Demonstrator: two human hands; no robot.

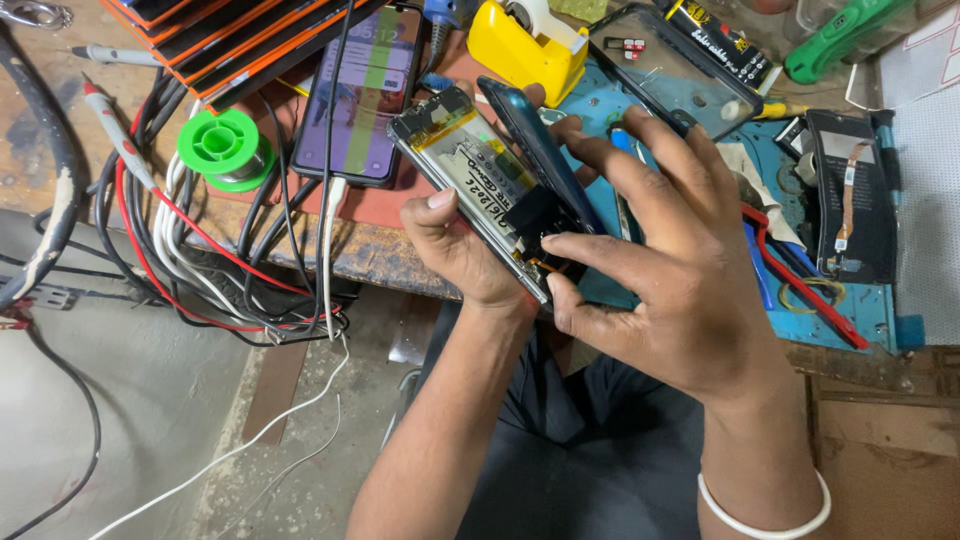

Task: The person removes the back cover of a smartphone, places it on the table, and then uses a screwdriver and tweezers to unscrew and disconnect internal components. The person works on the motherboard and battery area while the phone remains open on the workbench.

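Gripping the opened phone (480, 175) in my left hand (455, 245) to steady it, my right hand (665, 270) pinches its blue back cover (535, 140), hinging it away above the table (380, 255).

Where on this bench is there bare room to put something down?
Little. One bare strip of wooden bench lies at far left, between the black cable and the red probe. Elsewhere it's crowded: green spool, lit phone, yellow tape dispenser, blue mat full of parts.

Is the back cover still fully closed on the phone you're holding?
No, the opened phone shows its battery, with the dark cover lifted away on the side of the right hand.
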